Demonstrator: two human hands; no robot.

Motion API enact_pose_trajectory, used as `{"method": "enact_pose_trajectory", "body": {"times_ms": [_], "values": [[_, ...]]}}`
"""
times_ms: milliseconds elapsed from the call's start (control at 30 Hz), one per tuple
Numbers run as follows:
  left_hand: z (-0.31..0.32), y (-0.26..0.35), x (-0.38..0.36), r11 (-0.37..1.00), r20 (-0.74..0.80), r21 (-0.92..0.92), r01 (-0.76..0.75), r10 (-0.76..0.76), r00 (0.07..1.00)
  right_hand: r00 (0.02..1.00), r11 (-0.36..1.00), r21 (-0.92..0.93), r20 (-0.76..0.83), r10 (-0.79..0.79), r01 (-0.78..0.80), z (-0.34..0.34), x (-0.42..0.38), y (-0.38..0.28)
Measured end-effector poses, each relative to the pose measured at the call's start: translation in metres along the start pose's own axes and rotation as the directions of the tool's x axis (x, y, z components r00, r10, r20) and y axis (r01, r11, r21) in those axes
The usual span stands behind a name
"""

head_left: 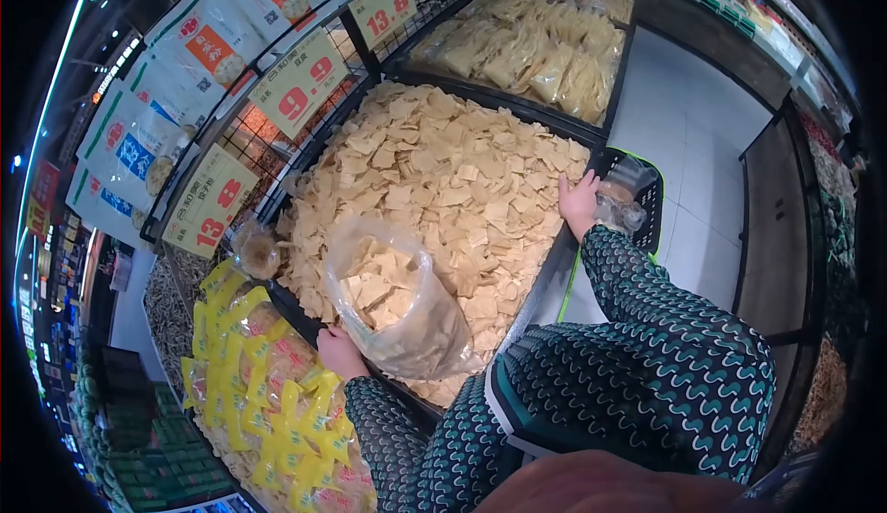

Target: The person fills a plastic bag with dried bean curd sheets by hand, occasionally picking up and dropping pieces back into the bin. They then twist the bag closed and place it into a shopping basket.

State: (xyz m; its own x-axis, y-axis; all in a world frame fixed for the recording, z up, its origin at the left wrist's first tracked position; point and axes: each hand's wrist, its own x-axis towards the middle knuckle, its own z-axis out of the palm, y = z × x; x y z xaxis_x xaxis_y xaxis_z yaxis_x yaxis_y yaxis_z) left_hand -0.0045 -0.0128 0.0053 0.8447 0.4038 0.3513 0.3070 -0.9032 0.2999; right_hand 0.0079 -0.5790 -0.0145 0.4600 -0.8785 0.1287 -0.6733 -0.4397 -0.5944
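Clear plastic bag [418, 336], its mouth gaping upward, sits inside a black bin [303, 322], toward the bin's near left corner, partly filled with flat tan pieces. More loose tan pieces [471, 176] of the same kind heap across the bin around it. A person in a dark top with a wavy teal and white pattern leans over the bin's near side.

The left hand [342, 354] is at the bin's near left edge, just beside the bag; its fingers are partly hidden, so I cannot tell whether it grips the edge, the bag or nothing. The right hand [579, 204] rests at the bin's right edge with fingers spread, grasping nothing visible.

Right of the bin, near that hand, a black basket [659, 201] with a green rim holds clear-wrapped goods. Left of the bin lie yellow-labelled packets [268, 393]. Along its far left side stand price signs [300, 84], one reading 9.9, with white printed packages [208, 47] behind them. Beyond the bin's far edge, another bin holds pale packaged goods [531, 47]. Light floor tiles [679, 134] show to its right.
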Motion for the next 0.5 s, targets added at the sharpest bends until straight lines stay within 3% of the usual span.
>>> {"method": "enact_pose_trajectory", "body": {"times_ms": [233,500], "values": [[0.0023,-0.0031,0.0009,0.999,0.039,-0.005,0.037,-0.036,0.999,1.0,1.0,-0.008,0.011,0.006,-0.006,-0.0032,-0.0012,-0.0023],[0.0024,-0.002,0.001,1.0,-0.027,0.018,-0.01,0.01,1.0,1.0,1.0,-0.014,-0.001,-0.009,0.009,0.0001,-0.0002,0.0001]]}}
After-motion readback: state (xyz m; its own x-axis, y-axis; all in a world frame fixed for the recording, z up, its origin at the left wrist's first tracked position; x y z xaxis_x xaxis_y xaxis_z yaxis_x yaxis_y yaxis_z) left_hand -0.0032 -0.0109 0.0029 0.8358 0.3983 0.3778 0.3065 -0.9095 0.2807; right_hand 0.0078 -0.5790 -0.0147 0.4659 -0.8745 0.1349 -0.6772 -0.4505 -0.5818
